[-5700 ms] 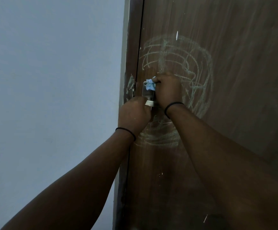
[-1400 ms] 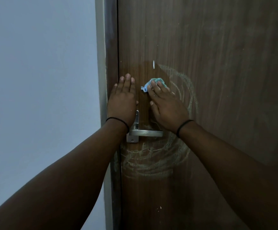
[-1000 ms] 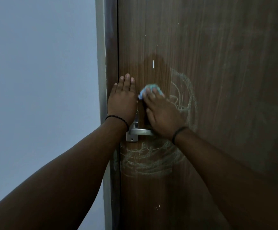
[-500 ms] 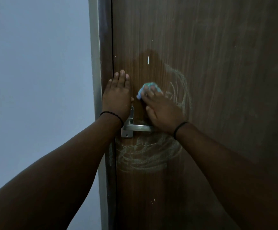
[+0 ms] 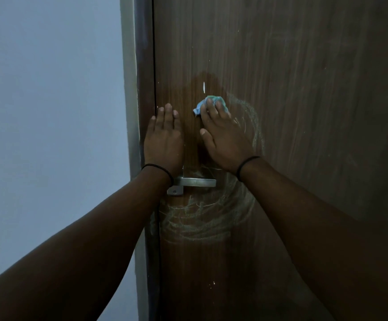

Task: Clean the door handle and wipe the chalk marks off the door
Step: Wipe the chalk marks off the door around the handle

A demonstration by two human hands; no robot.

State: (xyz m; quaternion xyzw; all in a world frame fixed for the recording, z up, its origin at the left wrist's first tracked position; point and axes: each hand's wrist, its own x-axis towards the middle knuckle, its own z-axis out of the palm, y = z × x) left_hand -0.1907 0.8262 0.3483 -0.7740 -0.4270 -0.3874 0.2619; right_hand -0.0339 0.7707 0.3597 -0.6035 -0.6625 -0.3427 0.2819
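A brown wooden door (image 5: pixel 304 112) fills the right of the view. My right hand (image 5: pixel 224 137) presses a blue cloth (image 5: pixel 211 104) flat against it, above the metal door handle (image 5: pixel 196 182). My left hand (image 5: pixel 164 137) lies flat and open on the door's left edge, just above the handle plate. White chalk marks (image 5: pixel 202 218) swirl below the handle, and a fainter arc (image 5: pixel 256 126) runs to the right of my right hand. The patch around the cloth looks darker and damp.
The dark door frame (image 5: pixel 145 66) runs down beside the door's left edge, with a pale blue-grey wall (image 5: pixel 49 112) beyond it. A small white fleck (image 5: pixel 203 86) sits on the door above the cloth.
My right hand has slid the cloth up the door over the last second; chalk above the handle has thinned. Earlier both hands were at the handle with the cloth. My left hand stays flat.
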